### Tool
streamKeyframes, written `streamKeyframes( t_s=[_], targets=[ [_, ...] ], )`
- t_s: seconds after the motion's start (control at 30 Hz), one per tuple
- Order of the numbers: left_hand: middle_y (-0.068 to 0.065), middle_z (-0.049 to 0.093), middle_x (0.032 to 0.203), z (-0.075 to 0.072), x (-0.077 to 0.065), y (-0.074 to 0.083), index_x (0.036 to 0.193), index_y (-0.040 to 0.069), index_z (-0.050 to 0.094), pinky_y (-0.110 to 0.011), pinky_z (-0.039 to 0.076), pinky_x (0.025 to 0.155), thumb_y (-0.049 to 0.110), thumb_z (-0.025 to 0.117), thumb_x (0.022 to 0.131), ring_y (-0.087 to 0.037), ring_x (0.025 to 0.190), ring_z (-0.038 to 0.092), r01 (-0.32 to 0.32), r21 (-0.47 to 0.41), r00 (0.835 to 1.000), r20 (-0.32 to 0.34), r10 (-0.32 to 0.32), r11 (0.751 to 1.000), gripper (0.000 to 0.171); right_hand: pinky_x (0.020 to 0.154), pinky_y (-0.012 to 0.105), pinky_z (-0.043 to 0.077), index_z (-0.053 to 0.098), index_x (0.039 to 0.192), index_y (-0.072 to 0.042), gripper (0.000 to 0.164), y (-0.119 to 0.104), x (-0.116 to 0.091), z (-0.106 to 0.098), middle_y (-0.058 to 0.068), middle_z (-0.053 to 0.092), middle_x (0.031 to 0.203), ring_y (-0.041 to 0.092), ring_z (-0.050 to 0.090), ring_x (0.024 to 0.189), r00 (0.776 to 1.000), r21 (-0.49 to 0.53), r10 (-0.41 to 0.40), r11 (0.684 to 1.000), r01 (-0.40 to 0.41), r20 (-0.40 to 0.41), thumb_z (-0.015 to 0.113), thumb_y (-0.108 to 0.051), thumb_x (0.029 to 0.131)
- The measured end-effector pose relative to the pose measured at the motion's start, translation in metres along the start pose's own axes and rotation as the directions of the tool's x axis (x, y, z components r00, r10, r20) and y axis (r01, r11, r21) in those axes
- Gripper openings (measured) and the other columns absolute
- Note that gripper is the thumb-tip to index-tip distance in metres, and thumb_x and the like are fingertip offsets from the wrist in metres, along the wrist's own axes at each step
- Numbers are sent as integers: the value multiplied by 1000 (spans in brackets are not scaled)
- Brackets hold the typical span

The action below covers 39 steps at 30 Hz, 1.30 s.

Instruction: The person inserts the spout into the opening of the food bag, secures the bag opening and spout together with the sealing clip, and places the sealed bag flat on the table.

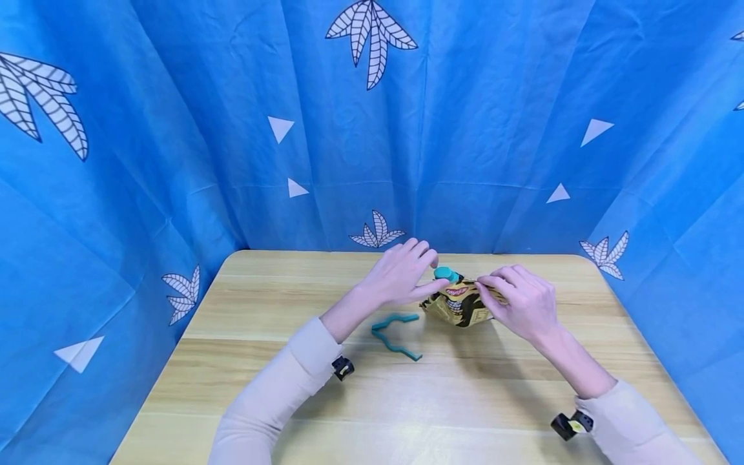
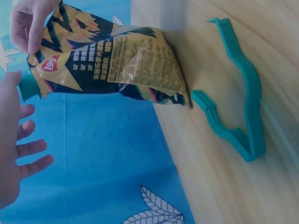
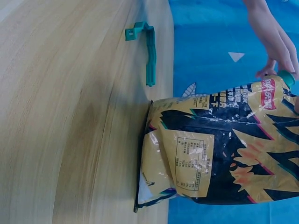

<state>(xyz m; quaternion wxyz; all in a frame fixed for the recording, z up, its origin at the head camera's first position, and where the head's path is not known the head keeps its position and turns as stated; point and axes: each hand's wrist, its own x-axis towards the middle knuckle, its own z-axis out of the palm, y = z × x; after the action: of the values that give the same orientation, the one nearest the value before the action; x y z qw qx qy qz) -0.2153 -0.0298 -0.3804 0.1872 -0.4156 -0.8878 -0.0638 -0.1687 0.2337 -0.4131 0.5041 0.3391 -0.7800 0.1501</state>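
Okay, Lay's chip bag [image 1: 459, 309] upright on the wooden table [image 1: 244, 368], teal cap [image 1: 446, 274] at its top corner. Right hand [image 1: 521, 298] pinches the top edge between thumb and fingers; left hand [image 1: 402, 272] has fingers spread, gripping nothing, thumb at the cap. Red Lay's logo [image 2: 50, 64] up top, three ticked boxes [image 2: 75, 67] beside Chinese text [image 2: 88, 60]; fine print [image 2: 147, 60] illegible. Teal clip [image 1: 383, 334] lies spread nearby.
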Motion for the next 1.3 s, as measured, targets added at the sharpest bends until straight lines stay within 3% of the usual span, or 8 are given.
streamKeyframes(
  t_s=[0.33, 0.77, 1.3],
  targets=[
    [3, 65, 103, 5, -23, -12, 111, 19, 68, -25, 47, 70, 58, 55, 104, -15, 90, 56, 26, -2, 999, 34, -26, 1000, 43, 45, 33, 45, 80, 84, -12, 23, -1, 0, 1, 2, 72, 74, 22, 64, 62, 1000, -5, 0, 1000, 0, -4, 66, -26, 96],
    [-1, 68, 108, 18, -51, -21, 115, 16, 67, -31, 57, 82, 57, 56, 104, -18, 98, 64, 45, -22, 996, 73, -44, 999, 44, 45, 33, 45, 80, 84, -11, 27, 1, -1, 0, 2, 72, 74, 23, 64, 62, 1000, -12, -5, 1000, 5, -11, 65, -27, 98],
    [0, 67, 106, 41, -86, -31, 114, 18, 67, -28, 55, 75, 60, 55, 103, -16, 95, 61, 7, 48, 993, 116, -12, 999, 45, 45, 34, 46, 80, 84, -11, 26, 1, -2, -1, 2, 71, 73, 23, 64, 63, 1000, -12, 4, 1000, -4, -2, 65, -27, 98]
  ],
)
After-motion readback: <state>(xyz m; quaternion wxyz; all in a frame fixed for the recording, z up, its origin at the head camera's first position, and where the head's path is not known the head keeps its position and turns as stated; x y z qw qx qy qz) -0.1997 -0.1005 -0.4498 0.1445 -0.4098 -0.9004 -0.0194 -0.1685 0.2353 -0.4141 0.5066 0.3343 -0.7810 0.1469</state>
